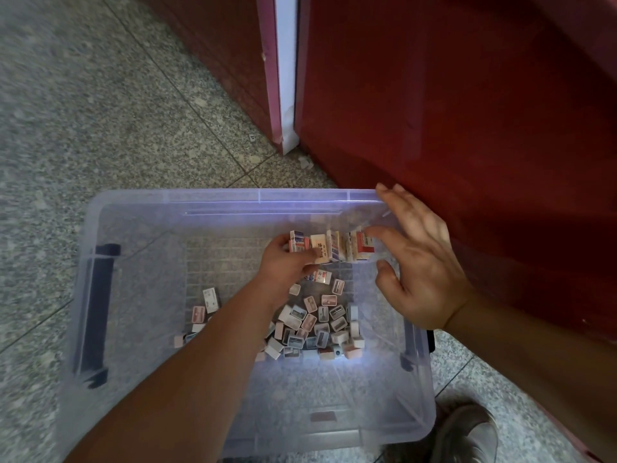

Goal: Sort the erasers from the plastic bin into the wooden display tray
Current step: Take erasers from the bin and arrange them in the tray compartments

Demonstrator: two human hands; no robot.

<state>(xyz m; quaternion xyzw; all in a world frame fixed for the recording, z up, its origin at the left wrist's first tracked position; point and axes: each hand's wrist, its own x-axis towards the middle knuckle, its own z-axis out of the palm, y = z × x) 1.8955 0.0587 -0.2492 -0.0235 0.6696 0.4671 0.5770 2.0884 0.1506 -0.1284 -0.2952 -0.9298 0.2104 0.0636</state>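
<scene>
Mid-frame over the plastic bin (pixel 213 196), the left hand (pixel 287 259) clamps curled fingers on one end of a row of erasers (pixel 330 247). The right hand (pixel 424 265), fingers apart, braces the other end, likely to lift them together. The wooden display tray is out of sight.

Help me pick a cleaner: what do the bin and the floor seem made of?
The bin looks like clear, glossy plastic: the floor shows through its walls. The floor looks like speckled stone tile, perhaps granite or terrazzo, fairly matte, with straight joint lines.
</scene>
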